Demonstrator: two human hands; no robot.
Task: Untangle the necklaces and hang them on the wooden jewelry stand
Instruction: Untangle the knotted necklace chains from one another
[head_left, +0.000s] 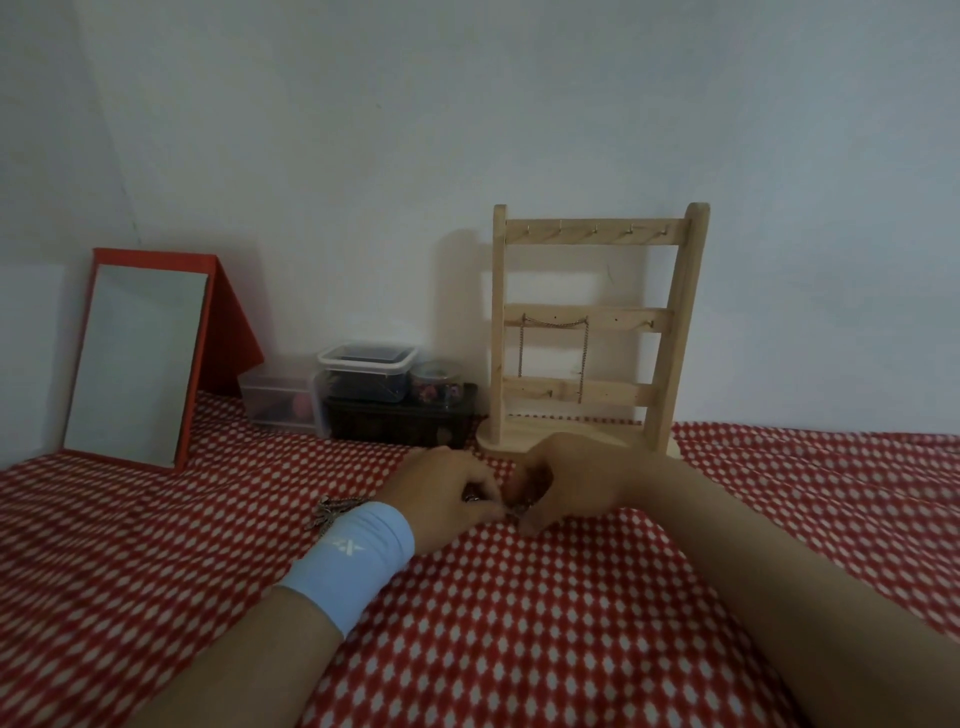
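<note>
The wooden jewelry stand (592, 332) rises at the back against the wall. One chain necklace (553, 332) hangs from hooks on its middle bar. In front of its base, my left hand (441, 493) and my right hand (566, 483) meet over the red patterned cloth. Both pinch a small tangle of necklace chain (514, 508) between their fingertips. More silvery chain (332, 512) lies on the cloth just left of my left wrist, which wears a light blue wristband. Most of the tangle is hidden by my fingers.
A red-framed mirror (140, 358) leans at the back left. Clear plastic boxes (363, 371) and a dark box (400, 421) stand between the mirror and the stand. The red and white cloth (519, 623) covers the whole surface.
</note>
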